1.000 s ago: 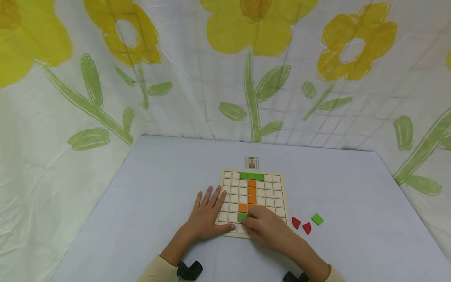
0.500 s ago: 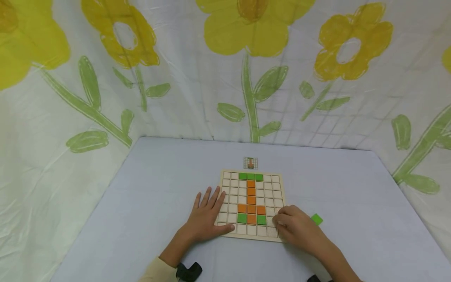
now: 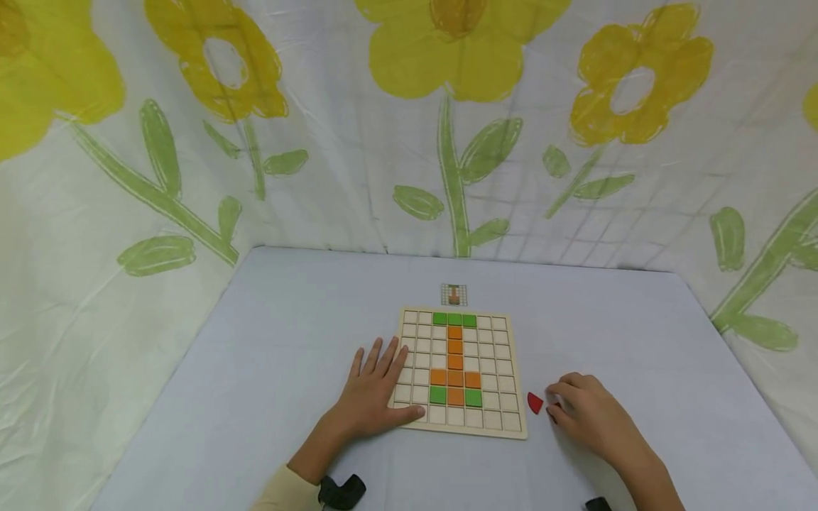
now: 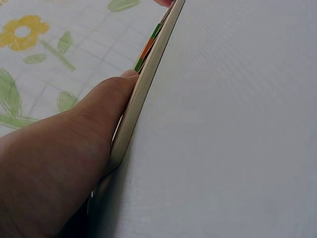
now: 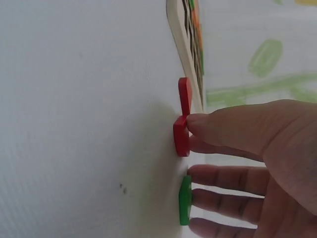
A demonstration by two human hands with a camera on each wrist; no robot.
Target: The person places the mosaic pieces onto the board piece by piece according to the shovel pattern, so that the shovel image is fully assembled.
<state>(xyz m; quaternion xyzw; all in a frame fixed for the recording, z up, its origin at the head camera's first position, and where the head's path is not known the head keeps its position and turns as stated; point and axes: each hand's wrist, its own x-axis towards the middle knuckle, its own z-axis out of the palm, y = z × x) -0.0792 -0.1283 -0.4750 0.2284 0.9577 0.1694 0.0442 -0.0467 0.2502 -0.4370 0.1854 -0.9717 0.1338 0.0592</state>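
Note:
My left hand lies spread over the left edge of a wooden grid board, thumb along its near left corner. Green square tiles and orange square tiles sit in the board's cells. To the right of the board, my right hand is low over loose pieces. In the right wrist view its thumb tip touches a red quarter-circle piece, with the fingers extended beside it. Several fingertips rest at a green square tile, which the hand hides in the head view. Another red quarter-circle piece lies nearer the board.
A small printed pattern card lies just beyond the board's far edge. Behind the pale table hangs a white cloth painted with yellow flowers. A black wrist device is strapped by the left sleeve.
My right hand has moved from the board's lower middle rightward to the loose pieces, uncovering a green tile in the board. The left hand has stayed in place.

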